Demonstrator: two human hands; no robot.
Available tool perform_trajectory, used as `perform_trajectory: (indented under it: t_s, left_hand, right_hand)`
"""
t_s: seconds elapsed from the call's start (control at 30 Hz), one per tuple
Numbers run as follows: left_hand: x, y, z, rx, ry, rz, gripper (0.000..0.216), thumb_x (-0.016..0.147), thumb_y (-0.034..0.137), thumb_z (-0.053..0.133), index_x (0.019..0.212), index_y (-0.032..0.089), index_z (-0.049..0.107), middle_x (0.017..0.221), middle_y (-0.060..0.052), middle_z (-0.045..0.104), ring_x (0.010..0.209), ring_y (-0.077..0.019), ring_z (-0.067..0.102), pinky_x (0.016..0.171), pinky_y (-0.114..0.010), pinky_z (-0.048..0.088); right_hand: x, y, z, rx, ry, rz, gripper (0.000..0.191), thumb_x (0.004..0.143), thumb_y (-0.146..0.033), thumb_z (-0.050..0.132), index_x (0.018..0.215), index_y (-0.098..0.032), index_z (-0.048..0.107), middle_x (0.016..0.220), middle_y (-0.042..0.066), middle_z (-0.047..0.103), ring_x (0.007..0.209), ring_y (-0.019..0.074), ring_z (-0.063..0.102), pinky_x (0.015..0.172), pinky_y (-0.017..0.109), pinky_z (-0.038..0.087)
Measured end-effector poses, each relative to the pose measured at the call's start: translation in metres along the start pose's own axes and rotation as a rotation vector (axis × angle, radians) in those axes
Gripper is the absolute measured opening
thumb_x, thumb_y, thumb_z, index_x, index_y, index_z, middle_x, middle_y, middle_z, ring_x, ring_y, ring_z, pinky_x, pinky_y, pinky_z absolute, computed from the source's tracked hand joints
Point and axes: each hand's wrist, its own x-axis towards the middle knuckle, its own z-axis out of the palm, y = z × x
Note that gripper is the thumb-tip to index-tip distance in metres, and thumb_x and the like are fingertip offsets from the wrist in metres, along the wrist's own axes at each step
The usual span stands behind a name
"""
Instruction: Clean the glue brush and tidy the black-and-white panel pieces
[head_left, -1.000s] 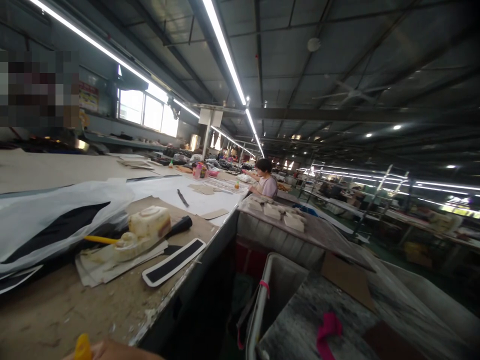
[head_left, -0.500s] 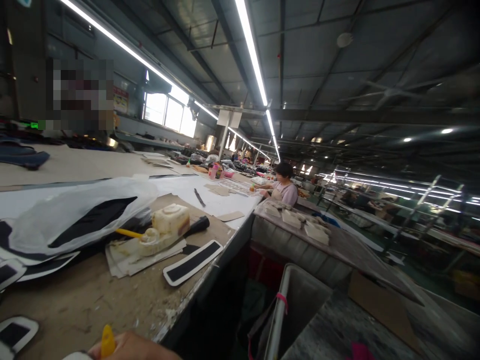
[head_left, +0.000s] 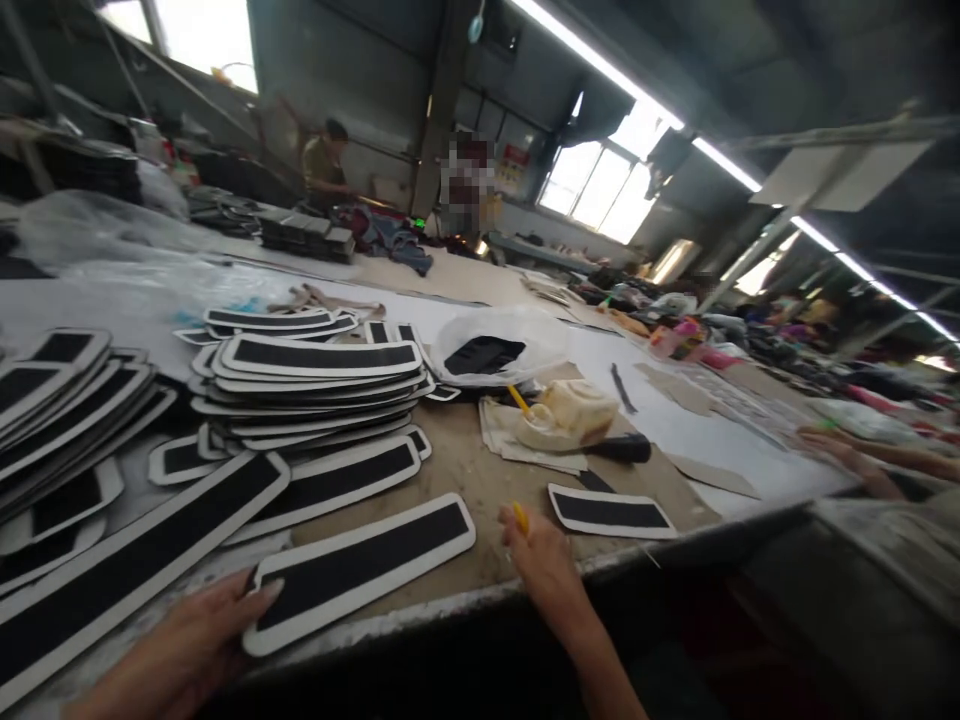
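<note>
My left hand (head_left: 196, 640) grips the near left end of a long black panel with a white border (head_left: 367, 570), thumb on top. The panel lies at the table's front edge. My right hand (head_left: 546, 560) is closed around a tool with a yellow handle (head_left: 520, 517); its working end cannot be made out. That hand is just right of the held panel. A shorter white-bordered black piece (head_left: 611, 512) lies to its right. Beyond stands a stained, cream-coloured plastic container (head_left: 577, 412) with a yellow stick (head_left: 517, 400) in it, on pale sheets (head_left: 499, 440).
Stacks of similar white-bordered panels (head_left: 322, 355) fill the table's left side. A clear plastic bag (head_left: 517, 335) with black pieces lies behind the container, and a black-handled object (head_left: 628, 447) beside it. Another person's arm (head_left: 862, 460) reaches over the table at right.
The view has swung left and down, bringing the panel stacks and both my hands into sight. The yellow-handled tool was in my hand before as well.
</note>
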Motion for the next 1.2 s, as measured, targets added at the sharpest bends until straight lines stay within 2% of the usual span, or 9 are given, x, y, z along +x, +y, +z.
perform_trajectory:
  t_s: [0.13,0.3,0.43,0.57,0.7,0.8,0.9,1.0,1.2]
  left_hand:
    - [-0.005,0.003,-0.001,-0.075,-0.097,-0.023,0.043,0.065,0.022,0.075,0.107,0.021,0.063,0.092,-0.003,0.072,0.093,-0.0278,0.064,0.081,-0.035,0.054]
    - [-0.009,0.003,0.000,-0.103,-0.080,0.019,0.045,0.061,0.016,0.077,0.105,0.020,0.064,0.097,-0.005,0.071,0.096,-0.0289,0.063,0.083,-0.036,0.054]
    - [-0.011,0.003,-0.006,-0.090,-0.070,0.032,0.044,0.067,0.020,0.075,0.108,0.020,0.060,0.109,-0.007,0.066,0.101,-0.0292,0.061,0.084,-0.039,0.055]
    - [-0.015,0.005,-0.007,-0.087,-0.078,0.011,0.043,0.072,0.020,0.070,0.112,0.023,0.055,0.117,-0.005,0.062,0.107,-0.0283,0.057,0.086,-0.046,0.053]
    - [-0.017,0.005,-0.002,-0.108,0.009,0.037,0.039,0.072,0.024,0.071,0.108,0.021,0.056,0.114,-0.006,0.063,0.103,-0.0275,0.059,0.087,-0.048,0.052]
    - [-0.016,0.002,-0.002,-0.087,0.010,0.060,0.046,0.072,0.032,0.071,0.112,0.018,0.054,0.111,-0.010,0.065,0.100,-0.0281,0.061,0.084,-0.043,0.053]
    - [-0.014,-0.002,-0.003,-0.060,0.001,0.102,0.053,0.068,0.035,0.073,0.114,0.018,0.054,0.112,-0.011,0.065,0.097,-0.0295,0.062,0.077,-0.040,0.055]
    - [-0.015,-0.005,-0.003,-0.067,-0.015,0.140,0.051,0.064,0.033,0.075,0.111,0.019,0.058,0.113,-0.009,0.065,0.094,-0.0289,0.064,0.075,-0.036,0.056]
    - [-0.020,-0.006,0.001,-0.115,-0.024,0.145,0.049,0.062,0.028,0.076,0.108,0.019,0.061,0.107,-0.008,0.068,0.099,-0.0291,0.062,0.079,-0.035,0.055]
  right_hand:
    - [-0.007,0.003,-0.004,-0.077,-0.042,-0.017,0.043,0.088,-0.049,0.029,0.073,-0.020,0.056,0.064,0.004,0.061,0.062,0.0188,0.056,0.063,0.029,0.037]
    - [-0.007,0.005,0.003,-0.060,-0.035,0.001,0.046,0.087,-0.053,0.030,0.077,-0.020,0.060,0.063,0.003,0.062,0.061,0.0195,0.057,0.061,0.029,0.037]
    - [0.000,0.005,0.010,-0.066,-0.026,-0.017,0.047,0.084,-0.058,0.032,0.068,-0.020,0.055,0.058,0.002,0.058,0.055,0.0181,0.052,0.055,0.028,0.035]
    - [0.004,-0.004,0.018,0.097,-0.149,-0.070,0.046,0.081,-0.059,0.038,0.062,-0.019,0.049,0.055,-0.001,0.049,0.054,0.0144,0.044,0.053,0.026,0.033]
    - [0.000,-0.013,0.028,0.337,-0.265,0.016,0.040,0.078,-0.055,0.051,0.063,-0.018,0.049,0.051,-0.005,0.041,0.047,0.0100,0.035,0.046,0.022,0.030]
    - [-0.005,-0.014,0.033,0.385,-0.260,0.029,0.037,0.079,-0.052,0.052,0.068,-0.016,0.054,0.053,-0.004,0.044,0.046,0.0098,0.035,0.044,0.021,0.029]
    - [-0.010,-0.015,0.036,0.313,-0.190,0.004,0.038,0.078,-0.052,0.052,0.066,-0.016,0.055,0.054,-0.003,0.047,0.049,0.0114,0.039,0.045,0.022,0.031]
    - [-0.015,-0.016,0.037,0.260,-0.115,-0.044,0.039,0.078,-0.053,0.051,0.065,-0.017,0.056,0.057,-0.001,0.052,0.054,0.0144,0.046,0.050,0.024,0.036]
    - [-0.025,-0.019,0.038,0.238,-0.132,-0.108,0.040,0.083,-0.054,0.043,0.074,-0.017,0.057,0.065,0.001,0.057,0.062,0.0174,0.052,0.059,0.026,0.040]
